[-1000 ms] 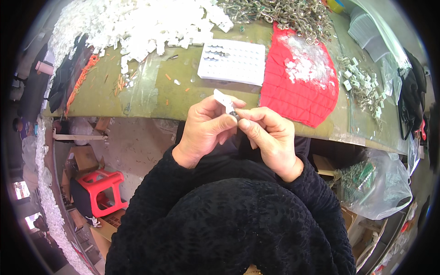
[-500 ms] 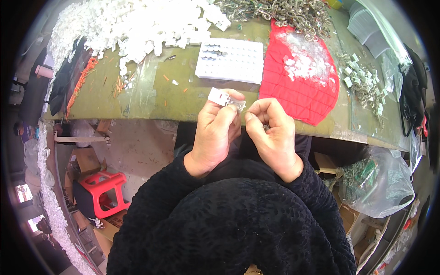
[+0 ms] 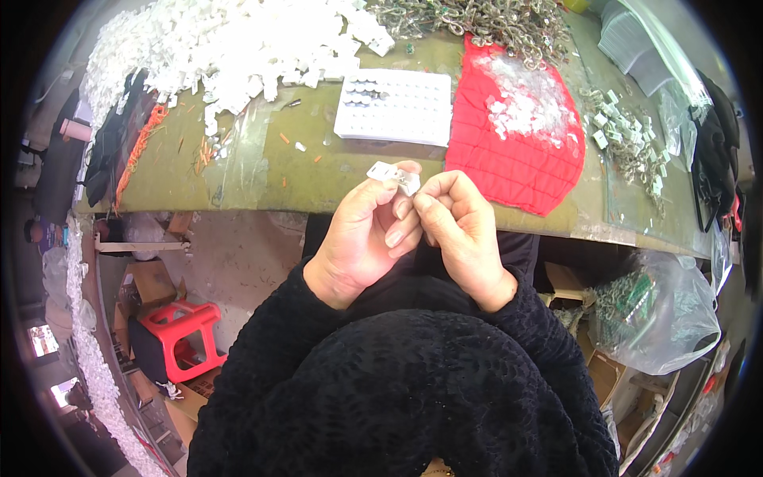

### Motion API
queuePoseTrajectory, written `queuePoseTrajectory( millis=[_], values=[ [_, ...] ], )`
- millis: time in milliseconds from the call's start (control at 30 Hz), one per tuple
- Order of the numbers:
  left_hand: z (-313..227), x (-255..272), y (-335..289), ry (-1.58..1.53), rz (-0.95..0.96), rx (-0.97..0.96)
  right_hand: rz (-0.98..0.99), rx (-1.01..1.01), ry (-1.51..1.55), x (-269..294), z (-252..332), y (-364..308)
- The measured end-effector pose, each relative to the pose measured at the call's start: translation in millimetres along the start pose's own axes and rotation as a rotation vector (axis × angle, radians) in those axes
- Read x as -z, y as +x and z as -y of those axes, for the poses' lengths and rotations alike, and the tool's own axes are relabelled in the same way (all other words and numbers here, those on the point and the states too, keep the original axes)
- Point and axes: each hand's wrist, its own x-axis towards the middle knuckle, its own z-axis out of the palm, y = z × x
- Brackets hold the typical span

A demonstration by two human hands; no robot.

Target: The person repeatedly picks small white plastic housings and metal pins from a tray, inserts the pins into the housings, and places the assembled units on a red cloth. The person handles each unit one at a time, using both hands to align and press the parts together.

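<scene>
A small white plastic casing [image 3: 385, 171], with a translucent or metallic-looking end nearest my right fingers, is held up just above the table's near edge. My left hand [image 3: 358, 234] grips it between thumb and fingers, its palm turned partly upward. Close against the casing's right end, my right hand [image 3: 465, 234] has thumb and index finger pinched together. Whatever sits in that pinch is too small and covered to name. Beyond the hands lies a white tray [image 3: 397, 131] with rows of round hollows, several dark pieces in its upper left part.
A large heap of white plastic pieces [image 3: 214, 48] covers the far left. On the right, a red quilted cloth [image 3: 517, 179] bears small clear bits. Wired parts [image 3: 485, 20] lie behind it, more at far right. A red stool [image 3: 187, 338] and clear bag [image 3: 660, 318] are below the table.
The casing has tipped flatter and shifted slightly right in my left hand, whose fingers have moved below it. My right fingers have come in to meet its end.
</scene>
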Motion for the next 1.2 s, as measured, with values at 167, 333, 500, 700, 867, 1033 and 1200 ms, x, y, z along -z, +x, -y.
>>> queuePoseTrajectory(
  millis=[167, 333, 500, 700, 867, 1033, 1200],
  values=[
    [-2.3, 2.8, -1.3, 0.052, 0.058, -0.027, 0.004, -0.011, -0.144, 3.6, 0.3, -3.0],
    [-14.5, 1.6, -8.2, 0.375, 0.126, -0.173, -0.042, 0.231, -0.496, 12.1, 5.0, -4.7],
    [-21.7, -4.8, -17.4, 0.613, 0.196, -0.125, -0.006, 0.243, -0.395, 5.9, 5.7, -0.3],
    [-20.9, -4.1, -19.9, 0.778, 0.218, -0.099, -0.006, 0.061, -0.261, -10.2, 12.8, -1.8],
    [-19.2, 2.9, -20.3, 0.635, 0.152, -0.051, 0.066, 0.1, -0.38, -10.6, 14.3, 7.2],
    [-38.1, 23.7, -9.9, 0.311, 0.008, -0.095, -0.126, 0.267, -0.709, 5.3, 25.8, 52.6],
    [-61.9, 45.6, 1.1, 0.181, 0.043, -0.169, -0.061, 0.425, -1.242, 11.1, 26.7, 137.4]
  ],
)
